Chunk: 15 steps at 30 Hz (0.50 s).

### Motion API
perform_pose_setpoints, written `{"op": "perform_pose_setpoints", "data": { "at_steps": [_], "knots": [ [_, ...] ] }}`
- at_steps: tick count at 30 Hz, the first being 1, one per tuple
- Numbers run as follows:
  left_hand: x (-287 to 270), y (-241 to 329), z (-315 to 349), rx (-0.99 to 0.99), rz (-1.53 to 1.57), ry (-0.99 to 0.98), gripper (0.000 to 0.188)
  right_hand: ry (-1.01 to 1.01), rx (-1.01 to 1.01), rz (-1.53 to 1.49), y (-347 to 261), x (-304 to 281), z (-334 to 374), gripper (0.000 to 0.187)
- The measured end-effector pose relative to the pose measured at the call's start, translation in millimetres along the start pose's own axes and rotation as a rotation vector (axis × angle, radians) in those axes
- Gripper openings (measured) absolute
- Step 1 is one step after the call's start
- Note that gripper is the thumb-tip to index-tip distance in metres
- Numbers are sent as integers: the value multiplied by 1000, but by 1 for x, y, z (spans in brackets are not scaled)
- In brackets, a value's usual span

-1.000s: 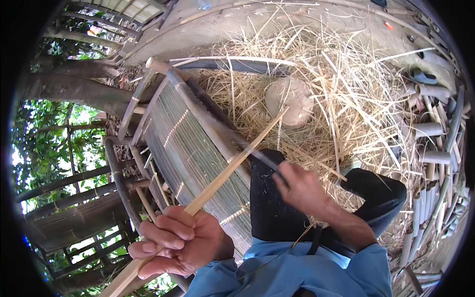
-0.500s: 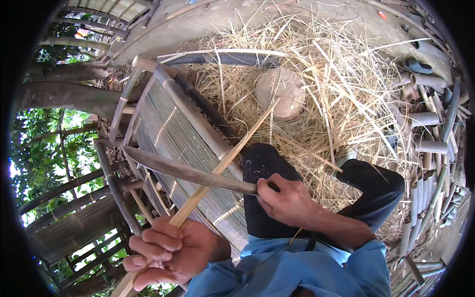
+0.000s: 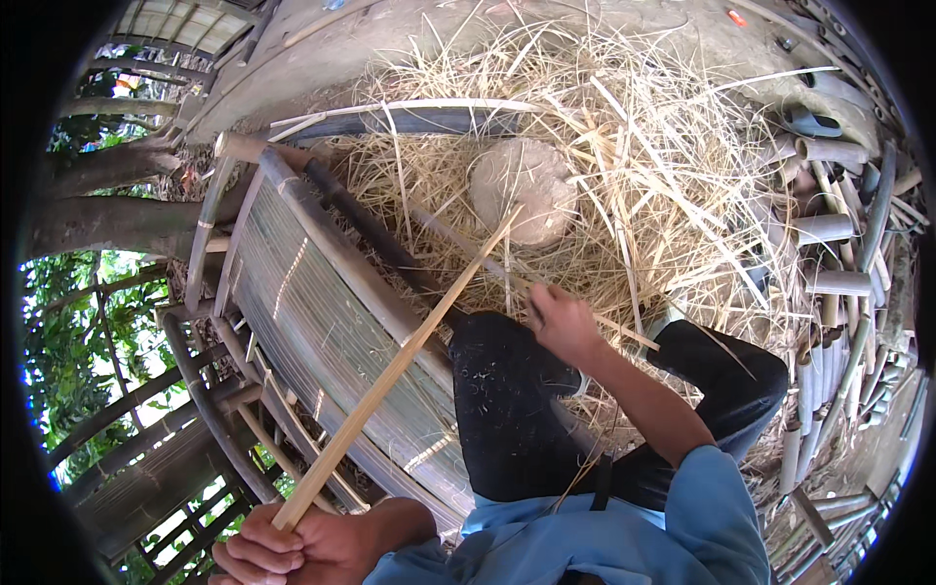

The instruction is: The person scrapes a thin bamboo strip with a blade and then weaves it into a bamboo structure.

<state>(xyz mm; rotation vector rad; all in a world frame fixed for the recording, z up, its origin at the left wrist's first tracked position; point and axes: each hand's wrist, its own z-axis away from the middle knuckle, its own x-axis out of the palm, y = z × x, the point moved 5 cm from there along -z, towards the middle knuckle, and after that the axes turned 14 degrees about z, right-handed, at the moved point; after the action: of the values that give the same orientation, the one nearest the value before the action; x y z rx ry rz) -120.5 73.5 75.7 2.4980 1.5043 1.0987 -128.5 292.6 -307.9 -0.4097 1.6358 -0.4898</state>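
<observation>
A long pale bamboo strip (image 3: 390,375) runs up and away from my left hand (image 3: 307,546). The fingers of that hand are wrapped round its near end, low on the left. Its far tip stands in front of the round wooden block. My right hand (image 3: 564,327) is closed on the handle of a long knife, above my right knee area. The blade (image 3: 441,227) is smeared by motion and points to the upper left. It crosses the strip near its far tip; whether the two touch I cannot tell.
A slatted bamboo bench (image 3: 331,322) stands along my left. Beyond my knees a round wooden block (image 3: 526,190) sits amid a heap of bamboo shavings (image 3: 624,156). Cut bamboo tubes (image 3: 829,231) and a dark clog-like shoe (image 3: 811,122) lie at the right.
My right hand with the knife has moved away from me, carrying the blade from mid-strip toward the far tip. My left hand with the strip has come lower, nearer to me.
</observation>
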Motion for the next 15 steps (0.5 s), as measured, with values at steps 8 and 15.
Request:
{"op": "perform_pose_setpoints", "data": {
  "at_steps": [8, 15],
  "knots": [
    [2, -4, -16, -51, 11, -49, 53, -157, 275, 80, 108, 60, -1, 22],
    [11, -67, -40, -285, -15, -48, 39, -125, 442, -11, 112, 33, 19, 29]
  ]
}}
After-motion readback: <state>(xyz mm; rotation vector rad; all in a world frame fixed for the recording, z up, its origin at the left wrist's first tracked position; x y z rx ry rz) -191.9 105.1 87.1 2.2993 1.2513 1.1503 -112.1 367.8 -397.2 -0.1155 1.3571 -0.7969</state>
